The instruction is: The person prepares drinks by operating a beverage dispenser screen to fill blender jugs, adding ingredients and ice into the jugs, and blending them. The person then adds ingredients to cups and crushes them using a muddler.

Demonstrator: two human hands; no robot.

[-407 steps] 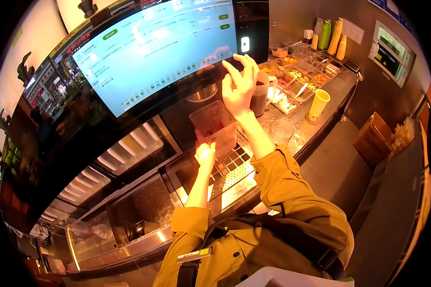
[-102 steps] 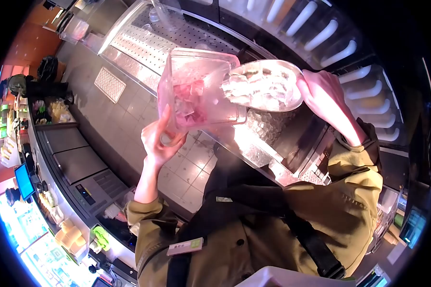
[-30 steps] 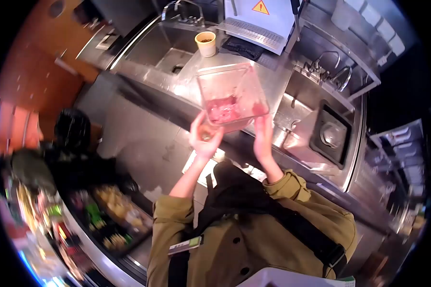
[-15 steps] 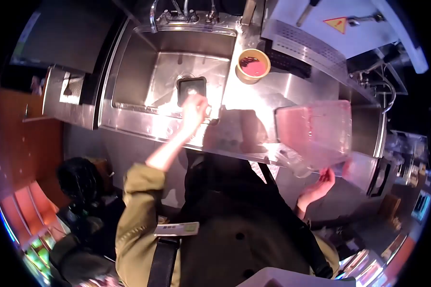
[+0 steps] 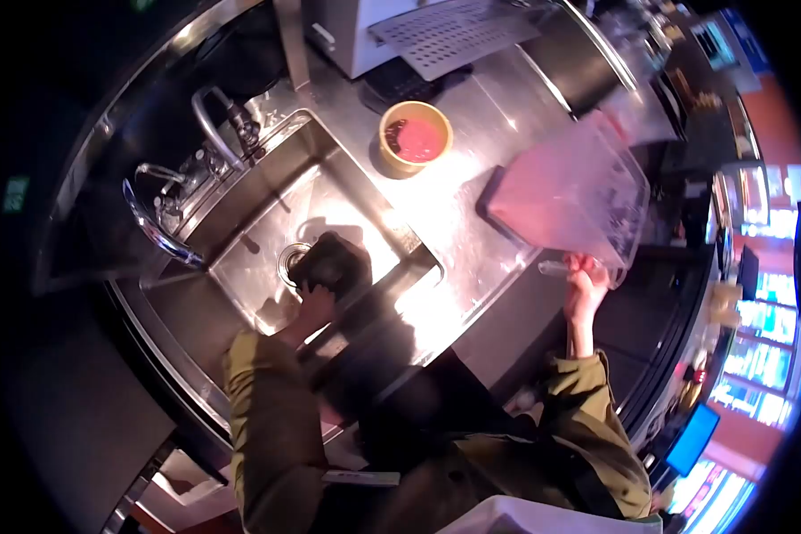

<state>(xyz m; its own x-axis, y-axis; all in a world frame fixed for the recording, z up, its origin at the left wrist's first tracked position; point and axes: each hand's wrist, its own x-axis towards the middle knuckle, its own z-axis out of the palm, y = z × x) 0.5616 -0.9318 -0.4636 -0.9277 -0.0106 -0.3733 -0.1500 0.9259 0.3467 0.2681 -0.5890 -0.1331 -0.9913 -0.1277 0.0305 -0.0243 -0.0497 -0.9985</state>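
Observation:
Deep in the sink, my left hand (image 5: 317, 307) is closed at the lower edge of a small black container (image 5: 340, 260), partly in shadow beside the drain. My right hand (image 5: 587, 274) grips the handle of a large clear jug (image 5: 565, 187) with pinkish film on its walls. The jug is tilted over the counter's right part. A yellowish tub (image 5: 390, 158) with pink and dark contents stands on the counter between the sink and the jug.
The steel sink (image 5: 240, 267) has curved faucets (image 5: 215, 125) along its back left rim. Behind the tub are a dark flat object (image 5: 400, 84) and a perforated metal panel (image 5: 454, 40). A second basin (image 5: 587, 53) lies at the back right.
The view has turned and moved closer to the sink. My right hand, beside the jug before, now holds its handle. My left hand reaches lower, at the black container.

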